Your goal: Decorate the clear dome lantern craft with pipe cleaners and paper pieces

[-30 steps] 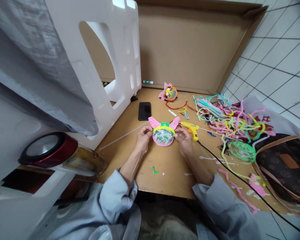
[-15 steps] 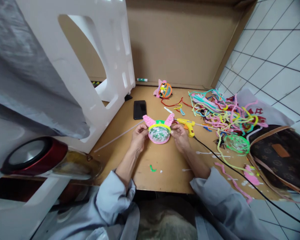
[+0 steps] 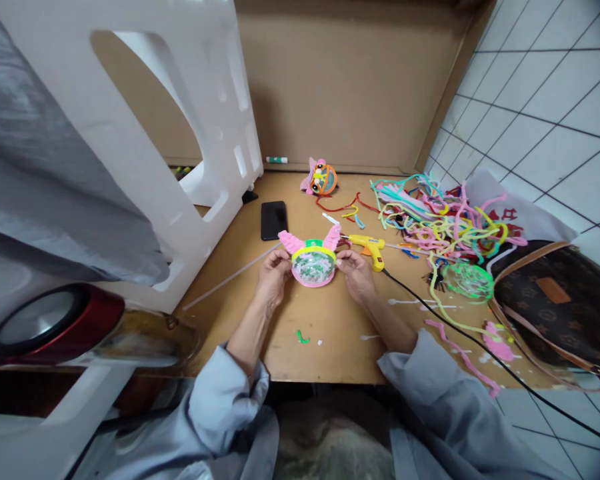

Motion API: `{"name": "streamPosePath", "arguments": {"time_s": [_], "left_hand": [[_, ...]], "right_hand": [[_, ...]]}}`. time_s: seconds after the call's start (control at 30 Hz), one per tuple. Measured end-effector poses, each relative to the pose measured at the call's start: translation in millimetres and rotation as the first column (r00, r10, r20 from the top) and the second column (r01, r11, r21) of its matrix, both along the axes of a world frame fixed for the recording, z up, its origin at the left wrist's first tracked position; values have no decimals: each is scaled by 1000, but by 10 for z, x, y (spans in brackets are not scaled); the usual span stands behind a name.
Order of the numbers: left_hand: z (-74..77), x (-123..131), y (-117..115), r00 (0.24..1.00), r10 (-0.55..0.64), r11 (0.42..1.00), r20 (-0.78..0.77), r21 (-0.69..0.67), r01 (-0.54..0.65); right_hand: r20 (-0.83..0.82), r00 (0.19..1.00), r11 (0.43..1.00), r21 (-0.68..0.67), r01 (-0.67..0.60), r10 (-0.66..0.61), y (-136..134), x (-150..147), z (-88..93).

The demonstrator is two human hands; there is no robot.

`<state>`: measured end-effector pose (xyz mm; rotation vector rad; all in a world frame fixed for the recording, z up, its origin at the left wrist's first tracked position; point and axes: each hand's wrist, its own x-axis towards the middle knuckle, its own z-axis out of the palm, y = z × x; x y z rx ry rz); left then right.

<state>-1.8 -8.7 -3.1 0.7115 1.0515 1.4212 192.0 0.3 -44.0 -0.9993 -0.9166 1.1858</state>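
Here, the left hand (image 3: 274,272) and right hand (image 3: 355,272) pinch opposite sides of a pink-eared ornament (image 3: 314,268); a yellow glue gun (image 3: 373,245) and black phone (image 3: 273,221) lie just beyond.

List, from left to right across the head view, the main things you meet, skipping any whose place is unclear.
Red-lidded container, phone, pink-eared craft, glue gun, clear-and-green piece, bag.

The phone (image 3: 273,221) lies left of the glue gun (image 3: 371,249).
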Motion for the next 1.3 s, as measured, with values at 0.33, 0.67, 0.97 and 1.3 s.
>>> {"name": "streamPosePath", "arguments": {"time_s": [0.33,0.67,0.97,1.3], "left_hand": [[7,-1,-9,1000,-4,1000,24,-6,4],[-60,-23,35,996,19,1000,88,-26,-17],[-132,-80,75,970,-103,985,221,-114,131],[-101,-57,47,934,-208,977,291,18,212]], "right_hand": [[-27,996,997,-14,79,-80,-17,-50,-14],[-137,989,993,-96,-63,50,-22,-5,49],[-230,953,953,-184,-240,196,9,79,19],[-284,934,963,-98,-252,216,25,128,115]]}}
